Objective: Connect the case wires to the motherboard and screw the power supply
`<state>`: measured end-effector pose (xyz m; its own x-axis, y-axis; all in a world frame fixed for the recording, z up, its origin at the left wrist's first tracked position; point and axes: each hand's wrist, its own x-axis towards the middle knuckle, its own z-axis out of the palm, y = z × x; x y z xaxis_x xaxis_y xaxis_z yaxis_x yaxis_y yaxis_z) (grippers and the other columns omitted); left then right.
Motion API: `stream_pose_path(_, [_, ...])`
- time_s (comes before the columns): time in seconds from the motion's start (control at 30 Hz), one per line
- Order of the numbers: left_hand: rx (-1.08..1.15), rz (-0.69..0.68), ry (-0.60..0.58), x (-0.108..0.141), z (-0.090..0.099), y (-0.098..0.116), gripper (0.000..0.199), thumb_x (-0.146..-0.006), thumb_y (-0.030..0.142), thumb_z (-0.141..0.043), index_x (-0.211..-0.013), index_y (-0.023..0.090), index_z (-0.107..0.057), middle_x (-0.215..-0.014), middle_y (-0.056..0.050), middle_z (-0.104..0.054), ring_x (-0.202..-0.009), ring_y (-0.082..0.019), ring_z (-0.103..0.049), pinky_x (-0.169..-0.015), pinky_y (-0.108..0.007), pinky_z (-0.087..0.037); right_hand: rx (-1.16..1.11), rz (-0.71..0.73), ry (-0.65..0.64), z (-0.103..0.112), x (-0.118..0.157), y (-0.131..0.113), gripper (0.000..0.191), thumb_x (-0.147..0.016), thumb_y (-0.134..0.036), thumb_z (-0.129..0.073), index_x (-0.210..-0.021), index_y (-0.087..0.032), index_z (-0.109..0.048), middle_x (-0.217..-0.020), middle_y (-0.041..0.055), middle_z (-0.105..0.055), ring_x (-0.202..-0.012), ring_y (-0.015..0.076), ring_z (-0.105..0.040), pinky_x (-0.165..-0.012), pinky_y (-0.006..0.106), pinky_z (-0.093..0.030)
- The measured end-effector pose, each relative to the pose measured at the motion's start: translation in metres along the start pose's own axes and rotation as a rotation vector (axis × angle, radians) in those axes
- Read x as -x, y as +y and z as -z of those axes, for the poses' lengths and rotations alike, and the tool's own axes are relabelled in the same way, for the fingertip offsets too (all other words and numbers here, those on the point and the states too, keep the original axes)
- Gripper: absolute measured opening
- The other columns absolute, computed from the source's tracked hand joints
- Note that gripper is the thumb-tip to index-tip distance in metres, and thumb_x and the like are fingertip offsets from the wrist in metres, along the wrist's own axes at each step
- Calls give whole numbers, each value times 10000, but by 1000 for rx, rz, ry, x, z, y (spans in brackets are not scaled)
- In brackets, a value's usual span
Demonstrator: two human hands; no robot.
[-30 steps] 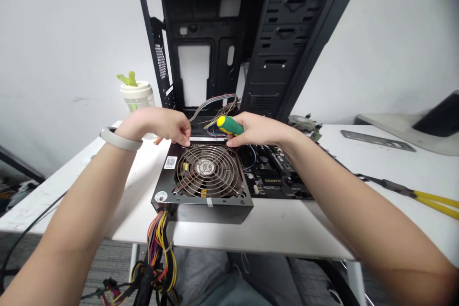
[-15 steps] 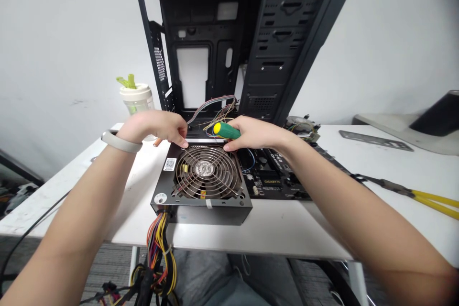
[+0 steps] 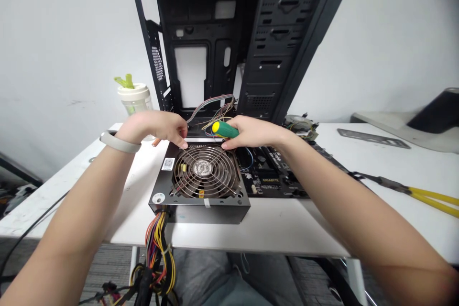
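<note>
A black computer power supply [image 3: 199, 213] lies on the white table with its round fan grille facing up. My left hand [image 3: 167, 126] is closed on its far left edge, thumb on top and fingers behind, partly hidden. At the far right corner, my right hand [image 3: 249, 132] rests its thumb on the power supply's edge. The same hand holds a screwdriver [image 3: 225, 129] with a green handle and yellow end; its shaft is hidden. A bundle of coloured cables [image 3: 158, 244] leaves the near left corner and hangs over the table's front edge.
An open black computer case [image 3: 247, 19] stands behind my hands. Partly under my right forearm lies a motherboard [image 3: 265, 186]. Yellow-handled pliers [image 3: 412, 191] and a metal I/O plate [image 3: 373, 137] lie at right. A lidded cup [image 3: 134, 98] stands at left.
The view has shifted very slightly. Both hands keep the same places on the power supply, and the screwdriver stays in my right hand.
</note>
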<state>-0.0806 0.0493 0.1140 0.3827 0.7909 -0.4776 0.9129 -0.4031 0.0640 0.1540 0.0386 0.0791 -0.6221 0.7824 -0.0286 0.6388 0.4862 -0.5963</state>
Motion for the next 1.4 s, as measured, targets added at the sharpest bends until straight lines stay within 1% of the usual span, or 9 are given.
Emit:
stream_pose_path(0.23, [3, -31, -49, -1, 0, -2, 614, -689, 552, -596, -1151, 154, -528, -946, -99, -645, -666, -223, -629, -558, -286, -433, -73, 35, 0, 3, 0, 4, 201, -658, -327, -653, -749, -162, -584, -759, -4, -575, -716, 140, -512, -695, 268, -387])
stream_pose_path(0.47, [-27, -17, -48, -2, 0, -5, 695, -694, 592, -572, -1234, 157, -528, -1063, -126, -656, -739, -254, -654, -590, -306, -450, -91, 9, 45, 9, 9, -3, 188, -670, -310, -644, -667, -173, -515, -621, -40, -445, -580, 95, -394, -569, 251, -303])
stream_pose_path(0.6, [-1, -18, -12, 5, -1, 3, 680, -727, 599, -537, -1253, 169, -513, -1128, -130, -641, -804, -255, -648, -635, -313, -479, -102, -4, 62, 12, 10, -2, 208, -668, -340, -658, -686, -173, -536, -640, -33, -471, -587, 98, -408, -562, 253, -313])
stream_pose_path(0.73, [-5, -182, 141, 16, -9, 28, 895, -692, 666, -551, -1419, 197, -323, -1435, -116, -442, -1197, -290, -507, -954, -339, -431, -97, 5, 60, 15, 9, 1, 217, -671, -353, -662, -766, -167, -604, -703, -11, -544, -638, 120, -467, -618, 268, -366])
stream_pose_path(0.83, [-52, -286, 122, 19, -17, 46, 1106, -627, 679, -612, -1497, 204, -123, -1562, -105, -212, -1364, -290, -324, -1096, -348, -301, -77, 21, 64, 17, 11, 0, 206, -685, -345, -657, -783, -167, -626, -725, -1, -570, -678, 134, -493, -658, 278, -389])
stream_pose_path(0.93, [-94, -260, 92, 18, -22, 53, 1159, -618, 669, -628, -1509, 206, -49, -1572, -121, -166, -1372, -295, -315, -1104, -361, -294, -49, 27, 85, 19, 13, -1, 196, -684, -350, -658, -761, -173, -625, -714, -2, -567, -687, 141, -501, -658, 280, -390])
stream_pose_path(1.07, [-110, -197, 77, 17, -23, 50, 1148, -626, 728, -569, -1509, 184, -75, -1566, -133, -177, -1369, -312, -317, -1101, -377, -306, -62, 21, 94, 22, 14, -1, 217, -669, -373, -666, -757, -181, -614, -710, 0, -565, -676, 146, -502, -645, 285, -383])
stream_pose_path(1.27, [-102, -236, 78, 17, -23, 50, 1099, -644, 679, -576, -1506, 207, -84, -1552, -111, -238, -1349, -285, -355, -1092, -350, -314, -49, 11, 122, 25, 14, 3, 248, -654, -398, -678, -723, -177, -588, -687, -6, -544, -643, 132, -473, -617, 279, -363])
stream_pose_path(1.4, [-85, -259, 59, 16, -23, 49, 1089, -660, 666, -582, -1505, 200, -77, -1569, -113, -186, -1376, -263, -319, -1107, -323, -284, -71, 27, 143, 28, 17, 2, 246, -659, -401, -675, -728, -180, -593, -705, -6, -552, -648, 124, -467, -625, 272, -369])
